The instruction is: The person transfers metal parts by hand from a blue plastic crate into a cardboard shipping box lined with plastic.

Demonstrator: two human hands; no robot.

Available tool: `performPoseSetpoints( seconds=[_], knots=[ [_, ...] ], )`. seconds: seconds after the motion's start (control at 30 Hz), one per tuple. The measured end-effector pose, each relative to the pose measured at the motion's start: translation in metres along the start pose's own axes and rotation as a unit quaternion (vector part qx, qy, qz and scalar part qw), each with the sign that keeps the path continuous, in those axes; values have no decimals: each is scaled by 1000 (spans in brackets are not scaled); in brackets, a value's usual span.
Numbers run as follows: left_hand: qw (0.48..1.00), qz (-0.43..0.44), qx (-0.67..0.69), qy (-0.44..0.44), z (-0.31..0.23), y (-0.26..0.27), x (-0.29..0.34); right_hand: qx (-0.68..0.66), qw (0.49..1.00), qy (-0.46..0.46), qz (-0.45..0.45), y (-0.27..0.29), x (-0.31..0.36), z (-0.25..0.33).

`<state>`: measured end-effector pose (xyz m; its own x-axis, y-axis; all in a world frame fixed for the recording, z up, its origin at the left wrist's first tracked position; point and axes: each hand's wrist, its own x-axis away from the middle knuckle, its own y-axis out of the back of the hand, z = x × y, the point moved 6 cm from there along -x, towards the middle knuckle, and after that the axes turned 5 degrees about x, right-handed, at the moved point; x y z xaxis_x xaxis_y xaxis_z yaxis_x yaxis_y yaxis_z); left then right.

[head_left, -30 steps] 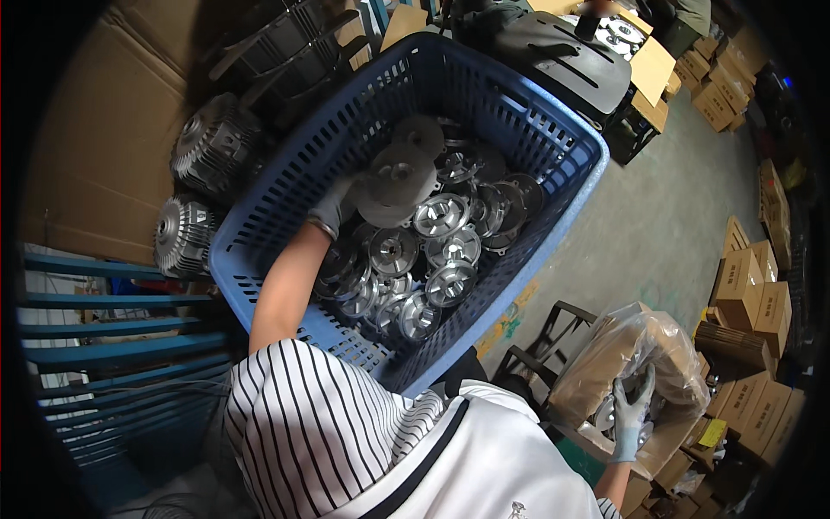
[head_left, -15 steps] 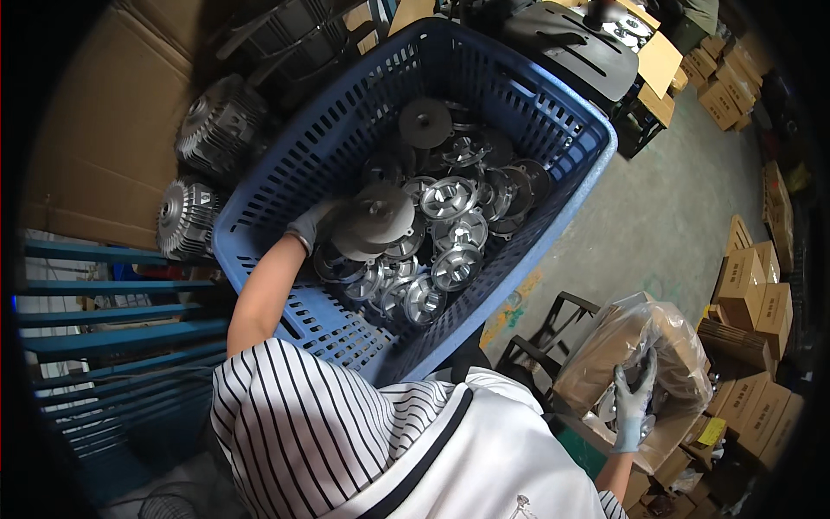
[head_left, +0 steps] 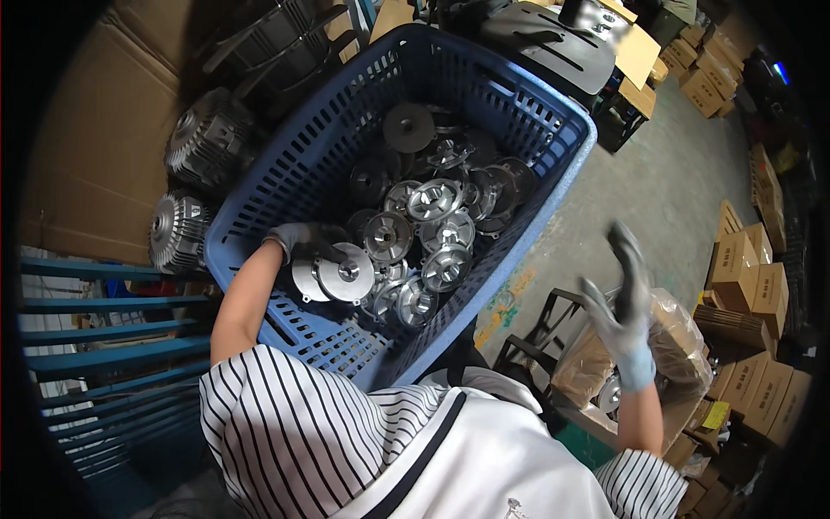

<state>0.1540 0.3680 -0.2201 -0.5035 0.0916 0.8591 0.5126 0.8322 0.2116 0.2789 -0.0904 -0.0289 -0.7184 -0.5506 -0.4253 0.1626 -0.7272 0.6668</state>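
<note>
Metal discs (head_left: 346, 273), seemingly singled out from the heap (head_left: 434, 200), have shifted left of frame centre in the basket (head_left: 568, 160), under the left hand (head_left: 304, 240) with bent fingers (grip too shadowed to tell), while the right hand (head_left: 626, 320) has risen, spread and empty, from the lower-right carton (head_left: 679, 327).

From my remote station I am viewing a blue basket (head_left: 534, 212) of hard plastic, its slotted walls showing a low sheen. Inside the basket, round metal covers (head_left: 434, 201) are gleaming; the flat metal plates (head_left: 353, 278) at the left hand (head_left: 301, 238) are looking smooth and satin, while a grey disc (head_left: 409, 128) is appearing matt. Right of the basket, the right hand (head_left: 627, 320), like the left, is wearing a matt cloth glove (head_left: 638, 368), and clear plastic film (head_left: 673, 324) is shining, crinkled, in a dull cardboard box (head_left: 588, 415). Left of the basket, finned housings (head_left: 179, 229) are showing ridged metal.
</note>
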Motion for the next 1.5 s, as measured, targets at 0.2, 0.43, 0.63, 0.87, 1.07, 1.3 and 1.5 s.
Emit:
performPoseSetpoints(
  seconds=[0.2,0.43,0.63,0.87,1.07,1.3,1.5],
  knots=[
    [987,-56,-151,-21,-7,3,-12,239,911,162,293,-166,-117,56],
    [981,-155,-42,109,51,21,-6,343,823,128,435,-317,-105,-28],
    [971,-179,-102,121,126,41,-36,391,770,329,382,-328,-96,-13],
    [943,-181,-267,83,131,54,-57,97,948,28,301,-243,-158,17],
    [945,-242,-196,102,142,80,-78,-483,833,-252,95,-91,-100,-14],
    [933,-191,-302,32,-16,65,-126,-552,766,-317,-89,43,51,-78],
    [907,-144,-394,-19,-133,39,-160,-390,691,-404,-456,121,238,-132]
  ],
)
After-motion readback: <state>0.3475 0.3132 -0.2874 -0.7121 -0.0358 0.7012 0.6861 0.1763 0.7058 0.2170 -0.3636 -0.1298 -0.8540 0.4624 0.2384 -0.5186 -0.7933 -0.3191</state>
